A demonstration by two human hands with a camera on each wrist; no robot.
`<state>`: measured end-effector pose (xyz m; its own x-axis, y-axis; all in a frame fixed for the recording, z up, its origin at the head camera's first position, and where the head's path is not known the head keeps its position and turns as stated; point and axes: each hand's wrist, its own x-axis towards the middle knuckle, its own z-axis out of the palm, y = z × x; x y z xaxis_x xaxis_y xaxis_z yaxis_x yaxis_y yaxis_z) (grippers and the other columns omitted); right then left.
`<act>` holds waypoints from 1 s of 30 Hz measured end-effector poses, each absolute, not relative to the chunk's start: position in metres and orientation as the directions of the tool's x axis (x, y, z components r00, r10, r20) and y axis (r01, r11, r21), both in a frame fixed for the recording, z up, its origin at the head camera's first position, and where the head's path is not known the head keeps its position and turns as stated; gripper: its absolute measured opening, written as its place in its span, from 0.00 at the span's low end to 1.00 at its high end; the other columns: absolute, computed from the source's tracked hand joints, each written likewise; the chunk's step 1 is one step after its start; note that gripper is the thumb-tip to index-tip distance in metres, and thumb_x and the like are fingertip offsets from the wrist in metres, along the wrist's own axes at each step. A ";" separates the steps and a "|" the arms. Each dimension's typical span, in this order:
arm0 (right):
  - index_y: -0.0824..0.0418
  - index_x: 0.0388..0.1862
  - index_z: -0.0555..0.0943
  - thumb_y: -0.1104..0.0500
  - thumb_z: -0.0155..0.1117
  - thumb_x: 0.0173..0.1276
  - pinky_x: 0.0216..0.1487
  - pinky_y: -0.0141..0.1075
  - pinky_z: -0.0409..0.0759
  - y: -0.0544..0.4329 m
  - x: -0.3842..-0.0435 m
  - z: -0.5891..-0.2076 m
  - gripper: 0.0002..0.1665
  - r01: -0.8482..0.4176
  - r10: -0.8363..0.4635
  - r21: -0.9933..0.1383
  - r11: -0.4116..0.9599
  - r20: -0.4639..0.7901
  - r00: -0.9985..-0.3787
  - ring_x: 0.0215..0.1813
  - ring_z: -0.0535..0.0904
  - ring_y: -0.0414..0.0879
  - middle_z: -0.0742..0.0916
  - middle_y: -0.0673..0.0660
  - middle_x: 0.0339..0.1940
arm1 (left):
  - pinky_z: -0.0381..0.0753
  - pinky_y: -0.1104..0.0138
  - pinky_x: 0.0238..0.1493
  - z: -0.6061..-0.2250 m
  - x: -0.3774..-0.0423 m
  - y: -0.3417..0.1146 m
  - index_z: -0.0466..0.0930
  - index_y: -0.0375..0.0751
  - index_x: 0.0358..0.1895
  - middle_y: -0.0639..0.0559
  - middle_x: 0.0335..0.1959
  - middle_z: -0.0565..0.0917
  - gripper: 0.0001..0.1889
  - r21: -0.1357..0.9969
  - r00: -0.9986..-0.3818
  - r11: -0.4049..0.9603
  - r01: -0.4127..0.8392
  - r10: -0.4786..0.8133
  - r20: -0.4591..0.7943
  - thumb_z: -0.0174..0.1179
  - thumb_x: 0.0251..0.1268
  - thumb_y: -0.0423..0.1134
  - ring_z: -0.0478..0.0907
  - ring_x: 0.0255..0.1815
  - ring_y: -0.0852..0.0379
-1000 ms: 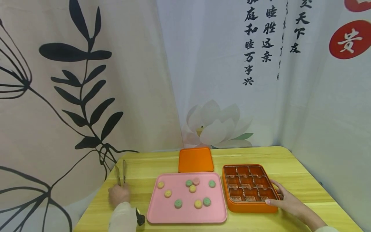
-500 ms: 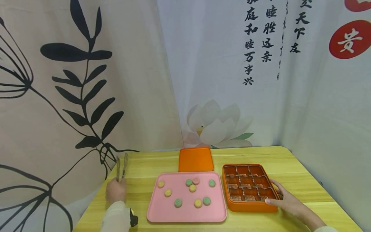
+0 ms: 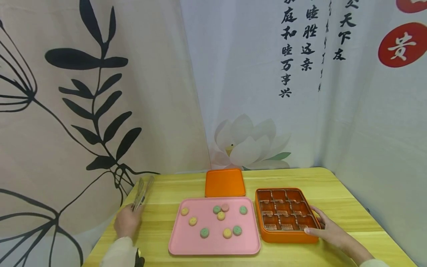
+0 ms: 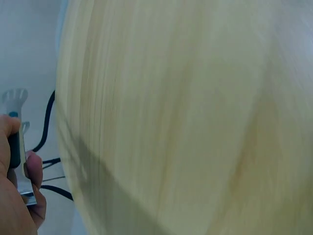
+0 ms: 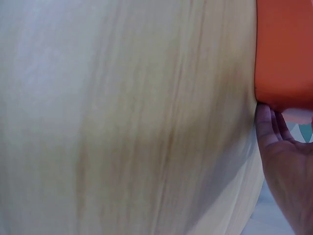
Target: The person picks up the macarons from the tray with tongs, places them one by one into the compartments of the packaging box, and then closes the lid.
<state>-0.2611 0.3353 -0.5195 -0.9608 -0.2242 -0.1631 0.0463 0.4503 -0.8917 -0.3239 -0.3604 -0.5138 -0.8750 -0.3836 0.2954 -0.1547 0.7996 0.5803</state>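
My left hand point(image 3: 128, 221) grips a pair of metal tongs point(image 3: 142, 194) at the table's left side, their tips pointing away and spread apart. In the left wrist view the fingers wrap the dark grip of the tongs point(image 4: 15, 149). My right hand point(image 3: 330, 230) holds the near right corner of an orange box point(image 3: 289, 237), thumb at the front rim and fingers along the right side. A clear insert with several square compartments point(image 3: 283, 207) fills the box, with no cookie in it. Small round yellow, green and pink cookies point(image 3: 227, 233) lie scattered on a pink tray point(image 3: 186, 244).
An orange lid point(image 3: 225, 183) lies flat behind the tray. The yellow wood-grain table point(image 3: 160, 211) ends at a printed curtain point(image 3: 166, 92) at the back. The box stands close to the tray's right edge.
My left hand has drawn left and a little nearer with the tongs, whose tips have swung to the right. My right hand, the box and the cookies have stayed in place.
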 end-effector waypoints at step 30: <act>0.62 0.81 0.37 0.52 0.66 0.69 0.55 0.61 0.73 0.335 -0.261 -0.521 0.57 0.054 -0.219 -0.891 0.450 -0.168 -0.961 0.60 0.74 0.67 0.64 0.82 0.66 | 0.71 0.67 0.23 -0.492 -0.306 -0.337 0.83 0.39 0.56 0.52 0.37 0.85 0.23 0.544 -0.971 0.818 0.186 0.070 0.228 0.68 0.63 0.49 0.70 0.24 0.60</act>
<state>-0.2614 0.3348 -0.5211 -0.9611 -0.2189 -0.1684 0.0538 0.4498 -0.8915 -0.3065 -0.3366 -0.4918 -0.9711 0.0695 0.2281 0.1863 0.8183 0.5438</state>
